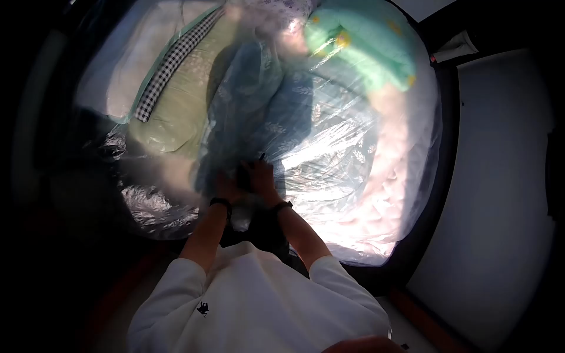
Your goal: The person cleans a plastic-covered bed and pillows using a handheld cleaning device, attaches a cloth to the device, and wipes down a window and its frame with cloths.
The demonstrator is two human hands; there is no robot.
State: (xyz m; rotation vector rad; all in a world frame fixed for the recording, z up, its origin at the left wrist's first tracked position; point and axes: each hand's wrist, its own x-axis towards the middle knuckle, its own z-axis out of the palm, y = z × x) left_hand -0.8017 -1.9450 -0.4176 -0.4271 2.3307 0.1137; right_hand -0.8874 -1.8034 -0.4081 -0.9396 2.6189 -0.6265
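Note:
A large clear plastic bag (347, 176) lies in front of me, wrinkled and shiny, with folded bedding inside. My left hand (228, 187) is low at the bag's near middle, in deep shadow, its fingers hard to make out. Close beside it, my right hand (261, 175) has bent fingers around a small dark object (243, 175), whose kind I cannot tell. A thin black tip (262, 156) pokes out by the right fingertips. Under the plastic near both hands is blue-grey bedding with a leaf pattern (294, 112).
Also under the plastic are a green bundle with yellow spots (359, 47), pale green bedding (173, 117) with a black-and-white checked strip (176, 67), and pink fabric (391, 159). A white tube-like item (456, 47) lies at upper right, above a pale panel (494, 176).

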